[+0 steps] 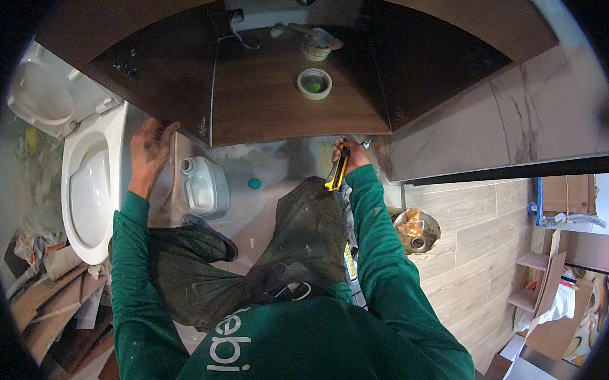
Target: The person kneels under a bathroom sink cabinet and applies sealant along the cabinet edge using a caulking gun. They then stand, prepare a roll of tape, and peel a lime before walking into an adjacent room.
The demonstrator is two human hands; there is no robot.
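Observation:
A dark brown cabinet [267, 117] stands open in front of me, doors swung out on both sides. My left hand [151, 153] is at the outer lower corner of the left door [156, 82], its fingers closed round the edge and partly hidden. My right hand [352, 155] is below the cabinet's front edge, gripping a yellow and black utility knife [338, 168] that points toward my knee. Inside the cabinet sits a round white tub [314, 84] with something green in it. Behind it is another small tub [316, 53] with a tool across its top.
At left is a white toilet [90, 187], with wood offcuts [58, 295] piled below it. A whitish plastic canister [205, 187] lies near my left arm, and a teal cap [254, 184] is on the floor. Right of me are a crumpled stained bag [415, 229] and wood-look flooring [473, 218].

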